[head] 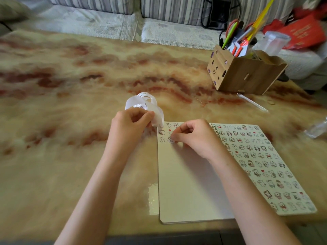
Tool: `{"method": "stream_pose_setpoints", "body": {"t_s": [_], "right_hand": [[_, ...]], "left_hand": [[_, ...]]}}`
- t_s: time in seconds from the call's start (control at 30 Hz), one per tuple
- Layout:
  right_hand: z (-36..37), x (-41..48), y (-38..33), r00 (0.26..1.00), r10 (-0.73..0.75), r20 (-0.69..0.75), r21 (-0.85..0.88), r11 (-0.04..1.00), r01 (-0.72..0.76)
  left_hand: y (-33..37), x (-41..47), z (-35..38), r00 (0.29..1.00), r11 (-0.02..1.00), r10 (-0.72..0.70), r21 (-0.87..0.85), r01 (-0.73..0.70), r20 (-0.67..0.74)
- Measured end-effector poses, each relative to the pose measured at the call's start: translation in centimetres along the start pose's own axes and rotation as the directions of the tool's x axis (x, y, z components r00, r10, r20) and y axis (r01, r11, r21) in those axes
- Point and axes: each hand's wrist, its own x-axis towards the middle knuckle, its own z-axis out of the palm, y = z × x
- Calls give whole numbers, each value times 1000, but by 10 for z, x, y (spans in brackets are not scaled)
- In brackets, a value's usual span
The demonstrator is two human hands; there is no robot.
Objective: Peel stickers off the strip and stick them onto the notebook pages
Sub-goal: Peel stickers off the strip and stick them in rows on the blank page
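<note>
Left grip pinches curly glossy strip; right grip presses small sticker onto smooth notebook page.

Home living room, striped sofa, marble-patterned table

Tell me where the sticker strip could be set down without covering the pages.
Bare tabletop left of the notebook and beyond it, short of the wooden organizer. Crowded: the right page, full of stickers, and the left page's top, under the right hand.
</note>
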Motion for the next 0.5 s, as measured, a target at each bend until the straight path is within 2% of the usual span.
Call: {"method": "stream_pose_setpoints", "body": {"t_s": [0.5], "right_hand": [[6,1,3,999,-26,-45,-110,994,21]], "left_hand": [[0,0,0,1000,1000,-9,0,9,2]]}}
